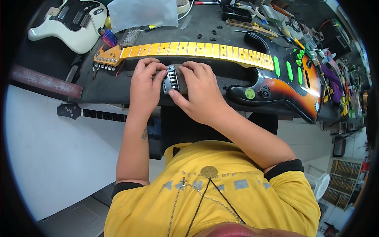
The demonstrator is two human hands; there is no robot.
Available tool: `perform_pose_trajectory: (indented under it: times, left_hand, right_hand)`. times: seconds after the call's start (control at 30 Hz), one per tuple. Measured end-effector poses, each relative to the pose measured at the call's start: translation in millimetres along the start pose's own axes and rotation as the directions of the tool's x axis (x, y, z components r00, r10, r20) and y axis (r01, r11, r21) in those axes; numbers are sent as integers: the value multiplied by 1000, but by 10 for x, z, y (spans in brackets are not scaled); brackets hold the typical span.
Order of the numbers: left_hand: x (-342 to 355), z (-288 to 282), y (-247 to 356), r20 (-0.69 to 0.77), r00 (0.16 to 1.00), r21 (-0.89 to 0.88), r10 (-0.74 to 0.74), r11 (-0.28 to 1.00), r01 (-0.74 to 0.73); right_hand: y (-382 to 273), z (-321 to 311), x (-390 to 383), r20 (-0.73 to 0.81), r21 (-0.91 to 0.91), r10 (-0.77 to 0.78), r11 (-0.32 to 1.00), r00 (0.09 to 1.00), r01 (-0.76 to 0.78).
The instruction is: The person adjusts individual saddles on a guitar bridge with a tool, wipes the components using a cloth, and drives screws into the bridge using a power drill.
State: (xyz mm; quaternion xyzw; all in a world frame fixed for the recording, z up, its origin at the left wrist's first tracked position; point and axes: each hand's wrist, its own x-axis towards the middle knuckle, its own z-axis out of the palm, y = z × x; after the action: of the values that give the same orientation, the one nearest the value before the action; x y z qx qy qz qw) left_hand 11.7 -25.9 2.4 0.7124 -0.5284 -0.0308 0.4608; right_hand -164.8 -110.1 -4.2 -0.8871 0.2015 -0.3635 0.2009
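Both my hands hold a small chrome guitar bridge [172, 78] with a row of saddles, just above the near edge of the dark workbench [102, 89]. My left hand [145, 81] grips its left side with the fingers curled over the top. My right hand [199, 89] clasps its right side, thumb under the lower edge. Right behind my hands lies an electric guitar with a yellow maple neck [189, 49] and a black-and-sunburst body [290, 85] with green pickups, its headstock [107, 57] pointing left.
A white electric guitar [73, 23] lies at the far left of the bench beside a clear plastic bag [143, 14]. Brushes, tools and small parts crowd the back right. A black guitar neck [92, 113] rests below the bench's front edge. Shelves stand at lower right.
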Motion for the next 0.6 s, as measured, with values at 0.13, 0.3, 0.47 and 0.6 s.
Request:
perform_pose_trajectory:
  times: [0.13, 0.3, 0.47, 0.6]
  left_hand:
    - [11, 10, -7, -33, 999, 159, 28, 987, -22]
    - [43, -3, 85, -4, 999, 115, -34, 993, 34]
    - [60, 30, 75, 12, 1000, 111, -26, 994, 24]
    - [71, 0, 89, 33, 999, 115, -40, 993, 36]
  right_hand:
    - [0, 77, -18, 75, -17, 33, 999, 997, -32]
    - [9, 92, -55, 86, -29, 49, 998, 995, -47]
    - [10, 91, -58, 82, -33, 53, 998, 995, -51]
    - [11, 103, -53, 64, -32, 39, 999, 997, -37]
